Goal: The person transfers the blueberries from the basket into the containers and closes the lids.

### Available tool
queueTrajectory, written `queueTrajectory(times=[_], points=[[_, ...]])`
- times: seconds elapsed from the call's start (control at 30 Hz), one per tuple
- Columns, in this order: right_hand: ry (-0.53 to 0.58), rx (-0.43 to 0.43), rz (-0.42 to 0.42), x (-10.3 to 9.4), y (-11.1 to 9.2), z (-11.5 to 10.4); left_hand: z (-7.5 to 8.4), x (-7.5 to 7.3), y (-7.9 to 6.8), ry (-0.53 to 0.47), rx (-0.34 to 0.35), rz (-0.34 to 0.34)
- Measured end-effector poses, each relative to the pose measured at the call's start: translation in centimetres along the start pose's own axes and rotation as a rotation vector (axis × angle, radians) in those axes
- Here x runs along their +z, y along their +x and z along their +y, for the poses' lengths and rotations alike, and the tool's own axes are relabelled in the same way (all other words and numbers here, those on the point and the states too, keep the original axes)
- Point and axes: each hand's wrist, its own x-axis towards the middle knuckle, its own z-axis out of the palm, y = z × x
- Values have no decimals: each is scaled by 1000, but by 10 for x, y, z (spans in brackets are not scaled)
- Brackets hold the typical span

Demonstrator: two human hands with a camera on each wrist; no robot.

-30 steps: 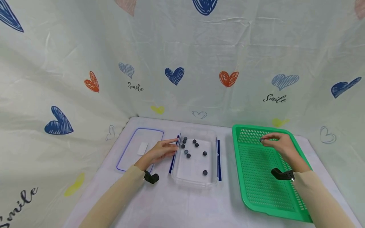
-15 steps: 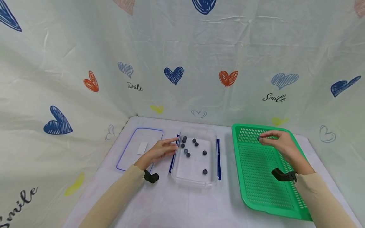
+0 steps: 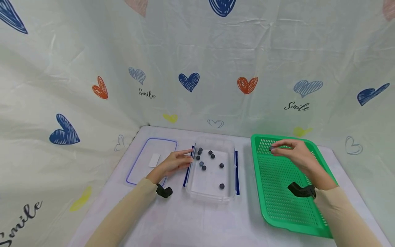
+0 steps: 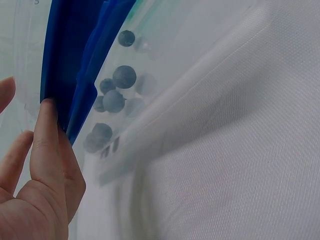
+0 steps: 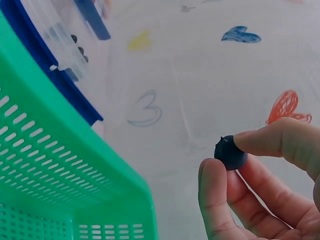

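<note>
My right hand [image 3: 297, 154] pinches a blueberry [image 5: 231, 152] between thumb and fingertips, above the far part of the green basket [image 3: 258, 178]. In the right wrist view, the berry's little crown shows at its upper left. My left hand [image 3: 171, 165] rests its fingers at the left side of the clear plastic box [image 3: 210, 188]. Up close in the left wrist view, those fingers touch the box's blue side flap [image 4: 67, 60]. Several loose blueberries [image 3: 221, 165] lie inside the box, mostly toward its far left.
A clear lid with a blue rim [image 3: 135, 159] lies left of the box, partly behind my left hand, with a white label [image 3: 154, 160] on it. Another blue flap [image 3: 237, 173] sticks out at the box's right side. A heart-printed sheet [image 3: 216, 103] hangs behind the table.
My right hand has moved left over the basket, carrying the blueberry toward the box. The left hand and the berries in the box have stayed in place.
</note>
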Motion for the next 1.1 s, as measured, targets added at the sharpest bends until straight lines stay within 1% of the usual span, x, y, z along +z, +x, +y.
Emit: queueTrajectory(times=[0.2,0.43,0.57,0.77,1.1], points=[[23,-16,-29,9,3,-9,0,1,1,-8,-1,4],[16,-19,-67,23,8,-17,2,1,2,-5,1,9],[30,-23,-88,34,14,-22,3,2,3,-4,1,10],[85,-39,-118,53,23,-27,2,3,2,-8,3,11],[97,-25,-165,84,45,-29,0,1,1,-33,-3,7]])
